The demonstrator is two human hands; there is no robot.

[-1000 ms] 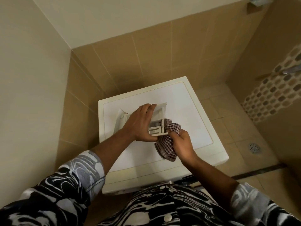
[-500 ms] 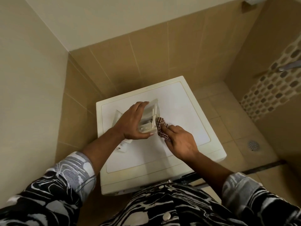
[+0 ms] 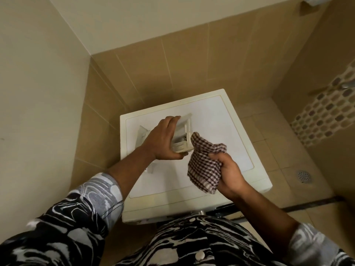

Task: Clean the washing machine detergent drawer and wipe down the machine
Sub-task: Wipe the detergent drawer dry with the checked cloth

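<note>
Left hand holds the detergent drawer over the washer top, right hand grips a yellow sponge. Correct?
Not a sponge: the head view shows the right hand gripping a checked cloth. The left hand holding the detergent drawer over the washer top is right.

The detergent drawer point(image 3: 181, 135) looks like matt cream plastic. The cloth point(image 3: 205, 164) is woven checked fabric, soft and creased. The washing machine point(image 3: 217, 120) top is smooth, faintly glossy white; the wall tiles point(image 3: 192, 60) are satin beige.

Around me, tan wall tiles point(image 3: 172, 64) rise to a cream painted band point(image 3: 144, 18), the left wall point(image 3: 38, 93) is plain beige, and to my right the pale tiled floor point(image 3: 280, 158) holds a round drain point(image 3: 304, 176) near a mosaic wall strip point(image 3: 326, 116).
</note>
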